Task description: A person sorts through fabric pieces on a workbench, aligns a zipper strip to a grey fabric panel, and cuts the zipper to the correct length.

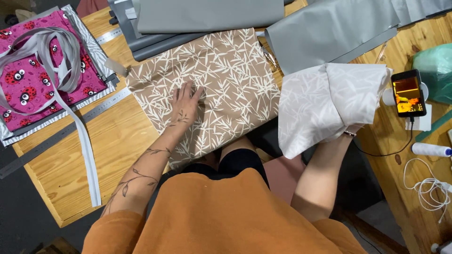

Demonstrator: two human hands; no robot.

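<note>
- Wooden table (117,141) fills the frame's centre.
- Tan leaf-print fabric (221,80) at centre; steel ruler (61,134) at left.
- Grey fabric (329,33) at top; phone (408,93) at right.

Pale leaf-print fabric (329,101) hides the right hand entirely.

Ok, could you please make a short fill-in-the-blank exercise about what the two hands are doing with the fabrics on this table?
1. The left hand lies flat on the ______ leaf-print fabric.
2. The right hand, mostly hidden, holds up a folded pale grey leaf-print fabric on the person's ______ side.
3. The phone with the lit screen stands to the ______ of that folded fabric.
4. A long metal ______ lies on the wooden table beside the pink ladybird fabric.

Missing words: brown; right; right; ruler
</note>
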